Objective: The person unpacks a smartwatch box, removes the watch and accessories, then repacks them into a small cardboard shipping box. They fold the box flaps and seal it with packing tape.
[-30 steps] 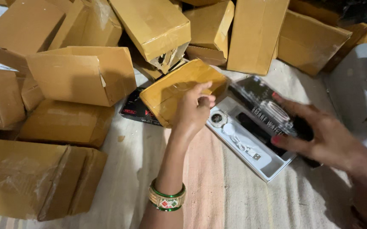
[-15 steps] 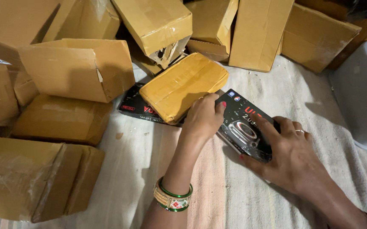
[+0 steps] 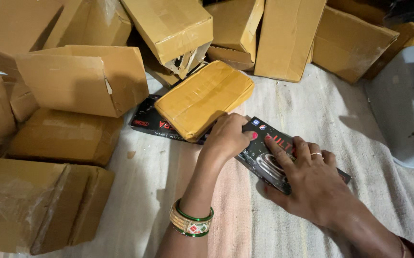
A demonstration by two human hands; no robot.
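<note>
Left hand (image 3: 228, 136) at frame centre, fingers curled, knuckles up, bangled wrist below, right hand (image 3: 312, 184) lower right, palm down, fingers spread flat, ring visible

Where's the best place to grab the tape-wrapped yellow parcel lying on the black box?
Take the yellow parcel across its short width at the far right end, coming from above. That end lies bare and raised on the second black box, with open cloth beside it. The near corner is crowded by the left hand; cartons seem to hem in the left side.
</note>
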